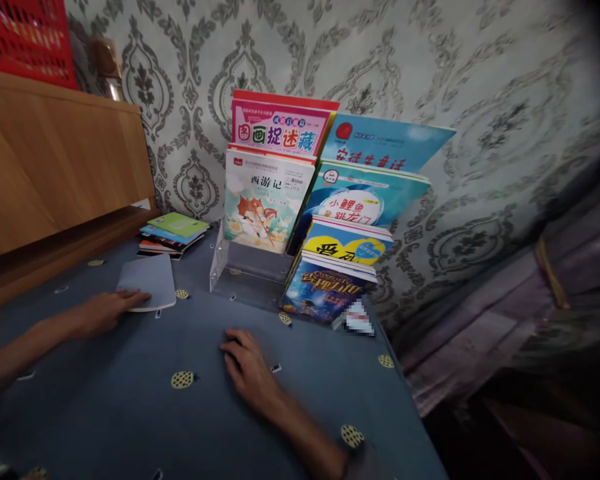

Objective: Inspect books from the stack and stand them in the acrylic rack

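Note:
A plain grey-blue thin book [153,277] lies flat on the table at the left. Resting on its near left edge are the outstretched fingers of my left hand [105,308], which is open and does not grip it. My right hand [247,363] is open and loosely bent over the tablecloth in the middle, with nothing seen in it. Beyond it stands a clear tiered book rack [250,263]. A white-covered book [267,200] and a pink book [280,127] lean in its left column. Several blue books, including a dark blue one [325,290], fill the right column.
A small stack of books [177,230] with a green one on top lies behind the grey-blue book. A wooden cabinet [60,160] carrying a red basket [27,40] borders the left. Patterned wallpaper [190,100] rises behind; a curtain [500,293] hangs beyond the table's right edge.

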A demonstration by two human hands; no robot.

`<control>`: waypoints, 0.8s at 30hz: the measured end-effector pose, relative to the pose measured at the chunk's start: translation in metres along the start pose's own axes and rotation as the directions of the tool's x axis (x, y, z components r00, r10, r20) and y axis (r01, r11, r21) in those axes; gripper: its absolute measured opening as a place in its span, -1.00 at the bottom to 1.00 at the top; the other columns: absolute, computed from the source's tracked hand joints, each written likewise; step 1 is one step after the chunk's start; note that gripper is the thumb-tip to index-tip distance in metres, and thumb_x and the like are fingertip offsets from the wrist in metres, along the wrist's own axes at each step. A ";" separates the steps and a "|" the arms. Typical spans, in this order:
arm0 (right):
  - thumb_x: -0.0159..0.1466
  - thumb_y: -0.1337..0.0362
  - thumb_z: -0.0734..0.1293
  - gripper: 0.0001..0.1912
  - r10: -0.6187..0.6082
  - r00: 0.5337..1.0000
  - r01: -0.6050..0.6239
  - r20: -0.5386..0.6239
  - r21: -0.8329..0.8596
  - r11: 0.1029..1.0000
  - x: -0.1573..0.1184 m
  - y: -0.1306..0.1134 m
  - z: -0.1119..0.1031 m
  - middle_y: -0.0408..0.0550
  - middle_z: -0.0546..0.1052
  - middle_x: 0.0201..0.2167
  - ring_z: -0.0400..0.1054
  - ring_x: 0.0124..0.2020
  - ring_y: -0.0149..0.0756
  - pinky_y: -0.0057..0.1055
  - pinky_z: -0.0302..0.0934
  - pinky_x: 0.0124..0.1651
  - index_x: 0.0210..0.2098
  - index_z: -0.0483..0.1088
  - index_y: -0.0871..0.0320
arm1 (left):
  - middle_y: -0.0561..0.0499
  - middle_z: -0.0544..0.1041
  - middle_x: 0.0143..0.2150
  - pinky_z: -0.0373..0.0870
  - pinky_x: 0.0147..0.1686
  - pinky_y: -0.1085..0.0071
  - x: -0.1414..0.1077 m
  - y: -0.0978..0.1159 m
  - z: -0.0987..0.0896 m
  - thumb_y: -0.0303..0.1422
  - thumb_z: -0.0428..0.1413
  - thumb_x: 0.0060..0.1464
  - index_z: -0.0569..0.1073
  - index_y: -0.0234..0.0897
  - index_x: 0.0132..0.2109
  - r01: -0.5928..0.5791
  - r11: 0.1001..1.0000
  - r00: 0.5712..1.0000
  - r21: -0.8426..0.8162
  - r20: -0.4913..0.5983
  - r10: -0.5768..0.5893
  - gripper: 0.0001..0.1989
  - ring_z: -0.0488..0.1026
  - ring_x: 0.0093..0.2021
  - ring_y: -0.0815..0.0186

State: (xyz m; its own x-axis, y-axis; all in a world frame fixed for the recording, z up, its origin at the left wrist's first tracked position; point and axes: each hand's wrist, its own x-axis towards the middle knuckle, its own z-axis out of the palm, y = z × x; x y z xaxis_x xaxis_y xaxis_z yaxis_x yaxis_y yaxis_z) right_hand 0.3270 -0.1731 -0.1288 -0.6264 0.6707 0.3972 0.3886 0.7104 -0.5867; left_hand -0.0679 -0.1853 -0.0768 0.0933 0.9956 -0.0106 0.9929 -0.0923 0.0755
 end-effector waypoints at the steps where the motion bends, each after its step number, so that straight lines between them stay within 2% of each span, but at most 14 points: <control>1: 0.36 0.45 0.29 -0.72 -0.003 1.000 0.003 0.002 0.000 1.000 0.000 0.000 0.000 0.16 0.49 0.14 0.40 0.19 -0.08 -0.05 0.31 0.27 0.00 0.52 0.16 | -0.06 0.50 0.29 0.34 0.21 0.21 -0.007 0.002 0.002 -0.66 -0.05 -0.02 0.43 -0.22 0.30 -0.016 1.000 0.997 0.004 0.072 0.015 -0.28 0.46 0.26 0.07; 3: 0.36 0.45 0.29 -0.72 -0.005 1.000 0.005 0.004 0.004 1.000 -0.001 0.001 0.001 0.17 0.49 0.14 0.40 0.18 -0.09 -0.07 0.32 0.26 0.01 0.53 0.16 | -0.09 0.40 0.38 0.26 0.29 0.12 -0.022 0.008 0.005 -0.64 -0.06 0.00 0.37 -0.22 0.36 -0.035 0.999 0.981 0.019 0.192 0.030 -0.25 0.35 0.35 0.02; 6: 0.37 0.44 0.28 -0.71 -0.006 1.000 0.006 0.007 0.009 1.000 -0.001 0.001 0.002 0.15 0.49 0.13 0.39 0.18 -0.11 -0.10 0.31 0.26 0.02 0.53 0.15 | -0.03 0.32 0.42 0.24 0.32 0.08 -0.047 0.023 0.006 -0.60 -0.05 0.00 0.35 -0.12 0.38 -0.059 0.998 0.966 0.012 0.254 0.054 -0.23 0.27 0.40 0.00; 9: 0.37 0.44 0.29 -0.72 -0.001 1.000 0.001 0.006 0.009 1.000 -0.001 0.001 0.002 0.16 0.49 0.14 0.38 0.19 -0.11 -0.09 0.29 0.27 0.01 0.53 0.18 | 0.11 0.31 0.43 0.30 0.29 0.11 -0.073 0.043 0.003 -0.54 -0.02 0.02 0.29 0.10 0.39 -0.145 0.988 0.945 -0.056 0.287 0.155 -0.20 0.27 0.40 0.02; 11: 0.37 0.45 0.28 -0.72 0.005 1.000 -0.005 0.010 0.007 1.000 -0.001 0.000 0.002 0.17 0.49 0.14 0.38 0.19 -0.11 -0.10 0.28 0.28 0.01 0.54 0.20 | 0.15 0.31 0.41 0.37 0.25 0.12 -0.089 0.054 0.005 -0.51 0.01 0.04 0.26 0.18 0.40 -0.209 0.975 0.934 -0.076 0.280 0.223 -0.20 0.29 0.39 0.00; 14: 0.37 0.46 0.27 -0.71 0.009 1.000 -0.009 0.021 -0.002 1.000 -0.001 -0.002 0.001 0.16 0.49 0.14 0.37 0.20 -0.13 -0.12 0.28 0.28 0.01 0.53 0.18 | 0.10 0.31 0.41 0.47 0.16 0.11 -0.106 0.062 0.015 -0.48 0.03 0.06 0.20 0.19 0.41 -0.251 0.967 0.946 -0.051 0.201 0.256 -0.21 0.34 0.36 -0.06; 18: 0.36 0.46 0.28 -0.72 0.007 1.000 -0.006 0.023 -0.015 1.000 -0.001 -0.003 0.000 0.17 0.50 0.13 0.38 0.18 -0.12 -0.11 0.28 0.27 0.01 0.54 0.21 | 0.18 0.30 0.42 0.50 0.15 0.11 -0.109 0.053 0.021 -0.27 0.05 0.22 0.15 0.32 0.41 -0.307 0.950 0.938 -0.056 0.148 0.312 -0.34 0.39 0.33 0.00; 20: 0.37 0.46 0.28 -0.72 -0.003 1.000 0.003 0.025 -0.019 1.000 -0.001 -0.003 0.000 0.19 0.50 0.12 0.38 0.17 -0.11 -0.10 0.29 0.26 0.00 0.54 0.24 | 0.21 0.34 0.40 0.47 0.19 0.13 -0.099 0.043 0.022 -0.11 0.00 0.27 0.21 0.33 0.40 -0.252 0.965 0.961 -0.072 0.103 0.258 -0.43 0.43 0.30 0.03; 22: 0.37 0.46 0.27 -0.72 -0.007 1.000 0.008 0.029 -0.025 1.000 -0.001 -0.004 -0.001 0.20 0.50 0.12 0.38 0.18 -0.11 -0.10 0.30 0.26 0.01 0.54 0.25 | 0.12 0.37 0.40 0.41 0.24 0.11 -0.085 0.035 0.025 0.00 -0.06 0.27 0.25 0.16 0.42 -0.096 0.994 0.995 -0.052 0.013 0.096 -0.40 0.41 0.31 -0.02; 24: 0.37 0.46 0.27 -0.72 -0.006 0.999 0.007 0.032 -0.029 1.000 -0.001 -0.005 -0.002 0.20 0.50 0.12 0.38 0.18 -0.11 -0.11 0.31 0.25 0.01 0.54 0.25 | -0.02 0.34 0.42 0.32 0.30 0.04 -0.071 0.028 0.035 0.06 -0.14 0.28 0.22 -0.04 0.45 0.054 0.998 0.996 -0.012 -0.066 -0.054 -0.31 0.31 0.38 -0.07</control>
State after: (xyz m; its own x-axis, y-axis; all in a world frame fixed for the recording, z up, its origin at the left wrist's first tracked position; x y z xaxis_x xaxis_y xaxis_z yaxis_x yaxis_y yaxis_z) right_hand 0.3268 -0.1769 -0.1245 -0.6502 0.6593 0.3777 0.4038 0.7209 -0.5633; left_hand -0.0444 -0.2592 -0.1084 0.0340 0.9981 0.0509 0.9955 -0.0384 0.0870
